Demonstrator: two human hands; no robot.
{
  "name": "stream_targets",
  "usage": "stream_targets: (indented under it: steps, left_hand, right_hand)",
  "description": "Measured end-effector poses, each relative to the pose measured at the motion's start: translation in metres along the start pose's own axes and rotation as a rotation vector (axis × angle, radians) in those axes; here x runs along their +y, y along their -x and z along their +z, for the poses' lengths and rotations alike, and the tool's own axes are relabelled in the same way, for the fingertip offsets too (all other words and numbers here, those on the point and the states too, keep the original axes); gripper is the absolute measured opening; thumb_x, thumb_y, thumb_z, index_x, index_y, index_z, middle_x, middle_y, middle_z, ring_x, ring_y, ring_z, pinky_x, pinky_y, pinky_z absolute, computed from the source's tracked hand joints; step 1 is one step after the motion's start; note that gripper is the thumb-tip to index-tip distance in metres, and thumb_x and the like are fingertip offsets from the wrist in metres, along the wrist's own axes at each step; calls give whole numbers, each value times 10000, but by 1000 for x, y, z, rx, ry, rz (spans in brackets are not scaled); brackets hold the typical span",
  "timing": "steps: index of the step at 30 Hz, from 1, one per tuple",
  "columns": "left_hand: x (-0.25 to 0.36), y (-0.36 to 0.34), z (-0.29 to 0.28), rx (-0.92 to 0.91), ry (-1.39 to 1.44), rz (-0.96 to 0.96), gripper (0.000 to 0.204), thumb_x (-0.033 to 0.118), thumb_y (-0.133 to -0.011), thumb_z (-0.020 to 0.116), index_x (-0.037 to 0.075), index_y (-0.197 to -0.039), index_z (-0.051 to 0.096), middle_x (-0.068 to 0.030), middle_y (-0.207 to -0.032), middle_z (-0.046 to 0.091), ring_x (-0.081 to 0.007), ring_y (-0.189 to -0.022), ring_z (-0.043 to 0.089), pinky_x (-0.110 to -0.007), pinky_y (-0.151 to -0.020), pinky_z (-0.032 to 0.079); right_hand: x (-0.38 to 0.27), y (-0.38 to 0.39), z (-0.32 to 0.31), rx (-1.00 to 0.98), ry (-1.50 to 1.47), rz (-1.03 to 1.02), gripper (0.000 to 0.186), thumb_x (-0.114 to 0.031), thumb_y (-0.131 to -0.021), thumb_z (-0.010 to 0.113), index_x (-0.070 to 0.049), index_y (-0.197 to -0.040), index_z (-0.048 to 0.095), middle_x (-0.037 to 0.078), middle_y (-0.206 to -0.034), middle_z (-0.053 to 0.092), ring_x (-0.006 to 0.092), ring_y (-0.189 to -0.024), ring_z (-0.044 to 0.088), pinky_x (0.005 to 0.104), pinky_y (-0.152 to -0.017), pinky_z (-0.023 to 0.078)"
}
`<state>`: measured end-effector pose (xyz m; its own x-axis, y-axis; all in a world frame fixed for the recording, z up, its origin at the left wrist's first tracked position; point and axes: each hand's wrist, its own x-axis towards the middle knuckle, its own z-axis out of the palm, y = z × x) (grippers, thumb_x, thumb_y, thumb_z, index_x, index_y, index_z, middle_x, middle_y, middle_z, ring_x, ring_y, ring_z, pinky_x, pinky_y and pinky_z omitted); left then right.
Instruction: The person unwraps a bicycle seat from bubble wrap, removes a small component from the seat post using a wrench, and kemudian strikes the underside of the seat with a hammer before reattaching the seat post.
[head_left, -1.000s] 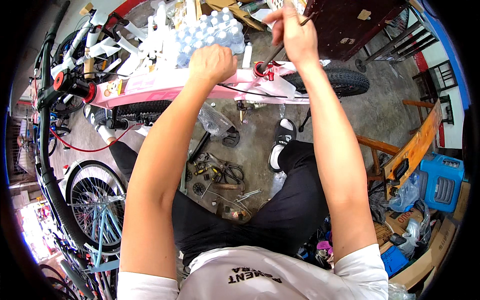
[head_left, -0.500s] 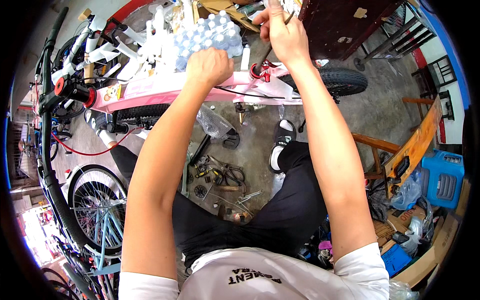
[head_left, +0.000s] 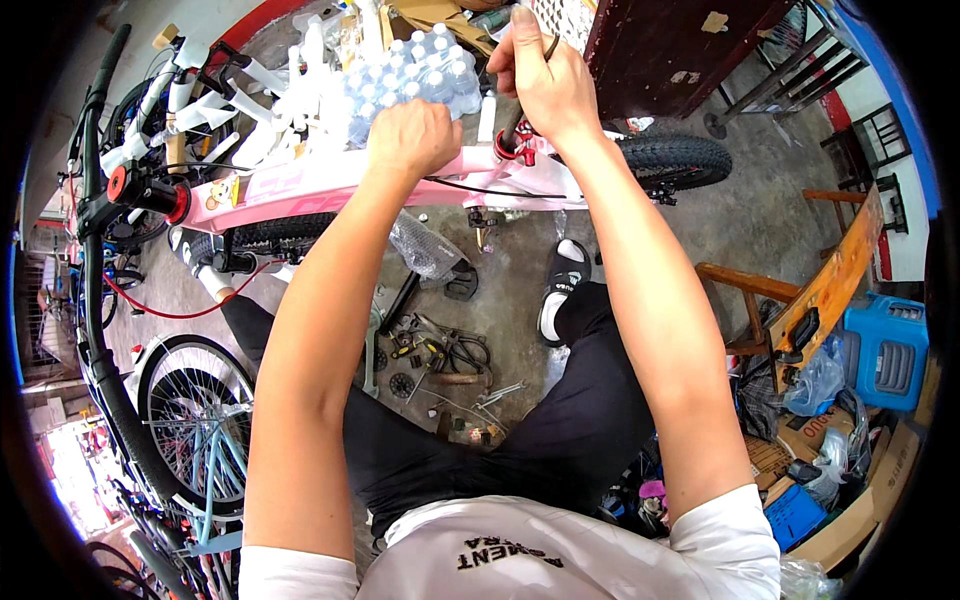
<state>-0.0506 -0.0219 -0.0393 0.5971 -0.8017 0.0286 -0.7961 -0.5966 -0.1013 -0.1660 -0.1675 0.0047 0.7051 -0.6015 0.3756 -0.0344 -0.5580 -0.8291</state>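
Pink was the bicycle frame (head_left: 325,183), which stretched across the upper part of the view, in front of the person. During the last second the right hand (head_left: 555,92) had swung somewhat to the left, so the dark rod (head_left: 511,127) that it gripped stood steeper than before. The rod's lower end stayed at the red collar (head_left: 527,153) on the frame; how deep it went, I could not tell. The left hand (head_left: 412,136) remained over the frame, knuckles up and fingers curled under, out of sight, so its grip could not be judged. This suggested that the work continued at the collar, with the left hand perhaps steadying.

As for containers, beyond the frame stood many clear bottles (head_left: 420,72) with white caps; how full, I could not see. At the lower right, a cardboard box (head_left: 868,510) was near crumpled plastic bags (head_left: 828,462); whether these lay inside was uncertain. The blue plastic case (head_left: 885,355) hid any contents.
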Motion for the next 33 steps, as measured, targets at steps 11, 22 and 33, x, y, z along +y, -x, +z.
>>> stream_targets:
  steps: [11, 22, 33]
  left_hand:
    - [2, 0, -6, 3, 34, -8, 409, 418, -929, 574, 58, -887, 763, -229, -841, 735, -406, -795, 735, -498, -755, 593]
    - [3, 0, -3, -27, 33, -28, 414, 405, -933, 563, 47, -894, 768, -233, -864, 737, -414, -813, 732, -499, -777, 589]
    - [-1, 3, -4, -14, 31, -18, 417, 405, -934, 566, 39, -895, 763, -243, -872, 734, -419, -817, 731, -506, -785, 586]
  right_hand:
    - [2, 3, 6, -22, -62, 91, 842, -689, -1032, 235, -99, -715, 745, 57, -649, 711, 288, -727, 721, 420, -756, 539]
    - [-9, 6, 8, -22, -125, 90, 814, -676, -1039, 249, -95, -758, 745, 45, -664, 708, 269, -724, 714, 409, -745, 534]
    - [-34, 14, -16, 15, -332, -26, 750, -591, -1083, 310, -17, -781, 686, 44, -576, 597, 144, -548, 591, 310, -558, 464]
